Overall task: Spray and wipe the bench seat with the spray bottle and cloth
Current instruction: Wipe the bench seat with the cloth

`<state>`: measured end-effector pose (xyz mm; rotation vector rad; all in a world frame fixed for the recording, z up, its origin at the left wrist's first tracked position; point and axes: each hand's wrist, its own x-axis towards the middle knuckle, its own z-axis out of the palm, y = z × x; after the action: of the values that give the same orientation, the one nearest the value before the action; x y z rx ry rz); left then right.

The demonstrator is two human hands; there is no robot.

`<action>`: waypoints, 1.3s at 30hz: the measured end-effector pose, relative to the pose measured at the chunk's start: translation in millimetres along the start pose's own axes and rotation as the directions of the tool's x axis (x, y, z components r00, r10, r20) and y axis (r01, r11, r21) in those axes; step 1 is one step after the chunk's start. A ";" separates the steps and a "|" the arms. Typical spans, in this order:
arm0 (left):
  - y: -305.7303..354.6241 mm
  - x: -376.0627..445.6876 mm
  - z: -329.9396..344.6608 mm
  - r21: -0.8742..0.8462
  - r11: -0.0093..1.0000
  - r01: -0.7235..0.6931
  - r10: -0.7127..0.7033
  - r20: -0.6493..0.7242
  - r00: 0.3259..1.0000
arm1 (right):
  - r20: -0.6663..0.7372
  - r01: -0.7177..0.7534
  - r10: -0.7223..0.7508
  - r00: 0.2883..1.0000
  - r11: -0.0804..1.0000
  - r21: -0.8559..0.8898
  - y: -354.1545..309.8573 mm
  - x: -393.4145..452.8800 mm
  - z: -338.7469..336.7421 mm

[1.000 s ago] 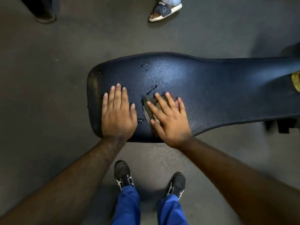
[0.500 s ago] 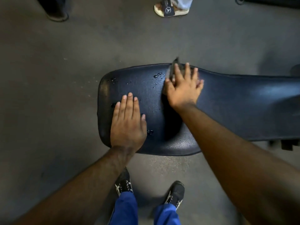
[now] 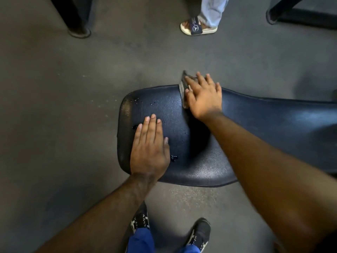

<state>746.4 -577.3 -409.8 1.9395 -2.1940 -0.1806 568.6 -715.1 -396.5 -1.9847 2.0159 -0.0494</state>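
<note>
Since the earlier frames the right hand (image 3: 204, 99) has carried the cloth (image 3: 183, 88) from the near middle of the seat (image 3: 191, 167) across to its far edge, while the left hand (image 3: 148, 147) has stayed where it was, near the rounded end. Right now the right hand's grip is flat, with straight fingers spread over the cloth and pressing it down; a grey corner of the cloth sticks out past the fingertips and hangs beyond the far rim, so this stroke looks to have run out of seat. The left hand lies palm down with its fingers together, holding nothing and likely just bracing. The seat's long axis runs left to right, broad at the left end and narrowing away to the right. What is left to wipe lies to the left of the cloth and nearer the person: beads of liquid (image 3: 135, 100) at the far left corner, a wet patch (image 3: 135, 127) beside the left hand's little finger, and a small puddle (image 3: 173, 158) by its thumb. My guess is that the next pass should pull back toward the body and sweep left, and the left hand sits right in that path, so it may have to lift first. No spray bottle is in view
</note>
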 end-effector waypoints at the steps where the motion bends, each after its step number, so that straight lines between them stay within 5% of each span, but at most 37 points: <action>1: -0.3 -0.2 -0.4 -0.009 1.000 0.006 -0.006 -0.003 1.000 | -0.006 -0.093 0.093 0.996 0.996 0.006 -12.2 -3.6 4.4; 3: -0.1 0.5 -2.2 -0.038 0.999 0.028 -0.029 -0.013 1.000 | -0.025 0.136 -0.136 0.990 0.990 -0.022 -34.9 -36.8 15.1; 5: -1.0 1.1 -2.8 -0.063 0.996 0.055 -0.057 -0.021 0.998 | 0.028 0.438 -0.438 0.899 0.898 -0.028 -16.2 -68.4 23.1; 6: -1.2 0.5 -2.6 -0.077 0.995 0.063 -0.065 -0.025 0.998 | 0.032 0.457 -0.456 0.889 0.889 -0.033 -1.1 -70.8 18.9; 8: -1.6 0.5 -1.9 -0.091 0.994 0.067 -0.071 -0.041 0.997 | -0.054 0.139 -0.140 0.989 0.990 -0.010 13.3 -62.9 13.9; 10: -2.1 1.2 -1.3 -0.103 0.993 0.057 -0.061 -0.039 0.997 | -0.097 -0.165 0.169 0.981 0.985 0.051 -6.8 -74.3 21.9; 12: -3.2 1.6 -2.3 -0.130 0.990 0.047 -0.053 -0.040 0.998 | -0.071 0.076 -0.076 0.995 0.997 -0.007 -31.1 -110.4 32.2; 14: -5.9 2.2 -5.2 -0.187 0.982 0.040 -0.050 -0.047 0.998 | 0.043 0.406 -0.404 0.914 0.911 -0.070 -9.9 -135.8 32.0; 15: -8.1 1.9 -7.2 -0.236 0.971 0.039 -0.051 -0.045 0.998 | 0.055 0.444 -0.441 0.896 0.892 -0.087 7.0 -134.8 25.3; 17: -11.8 1.6 -9.8 -0.327 0.945 0.028 -0.040 -0.028 0.999 | -0.013 0.169 -0.170 0.985 0.983 -0.071 21.6 -131.0 22.0; 19: -18.1 -3.9 -12.6 -0.347 0.938 -0.006 0.002 -0.012 1.000 | -0.084 -0.177 0.175 0.981 0.984 -0.014 -3.3 -149.8 34.7; 20: -20.1 -7.7 -15.5 -0.332 0.943 -0.020 0.014 -0.021 1.000 | -0.092 -0.158 0.156 0.983 0.987 -0.020 -24.4 -168.0 41.5; 23: -28.4 -17.3 -22.9 -0.289 0.957 0.026 -0.055 -0.093 0.994 | 0.026 0.348 -0.347 0.937 0.932 -0.100 -22.2 -201.8 45.5; 24: -32.0 -19.1 -24.8 -0.294 0.954 0.066 -0.103 -0.110 0.989 | 0.039 0.404 -0.402 0.915 0.907 -0.120 -5.3 -192.8 39.4; 26: -38.4 -19.2 -26.8 -0.320 0.937 0.144 -0.189 -0.115 0.975 | -0.061 0.111 -0.116 0.991 0.990 -0.083 10.2 -168.7 32.0; 28: -45.8 -17.2 -23.5 -0.359 0.913 0.196 -0.241 -0.085 0.967 | -0.132 -0.261 0.260 0.957 0.965 0.009 -14.8 -164.7 42.0; 29: -47.2 -16.1 -20.5 -0.383 0.900 0.209 -0.248 -0.056 0.967 | -0.146 -0.233 0.228 0.963 0.972 -0.021 -39.1 -175.2 49.0; 31: -47.5 -15.0 -13.0 -0.376 0.905 0.198 -0.225 -0.029 0.974 | -0.084 0.131 -0.139 0.987 0.987 -0.094 -61.8 -200.3 57.9; 33: -47.4 -16.6 -5.4 -0.325 0.928 0.179 -0.203 -0.040 0.978 | 0.014 0.392 -0.394 0.919 0.910 -0.132 -39.6 -192.2 49.8; 35: -45.9 -17.6 -1.1 -0.300 0.937 0.180 -0.206 -0.057 0.977 | -0.050 0.229 -0.237 0.970 0.965 -0.125 -26.0 -156.4 40.2; 37: -44.6 -18.7 0.4 -0.290 0.936 0.197 -0.225 -0.067 0.972 | -0.062 -0.166 0.164 0.985 0.986 -0.029 -42.6 -131.7 41.1; 38: -43.4 -19.3 0.2 -0.289 0.935 0.205 -0.234 -0.071 0.970 | -0.059 -0.181 0.179 0.982 0.983 -0.025 -60.3 -131.0 42.4; 39: -42.0 -19.3 -0.8 -0.284 0.935 0.211 -0.241 -0.076 0.967 | -0.045 -0.041 0.039 0.998 0.999 -0.035 -73.4 -134.4 43.7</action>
<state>789.2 -563.5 -420.0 1.9861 -1.7658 -0.3816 649.2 -577.8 -394.3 -1.9811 2.0978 -0.0488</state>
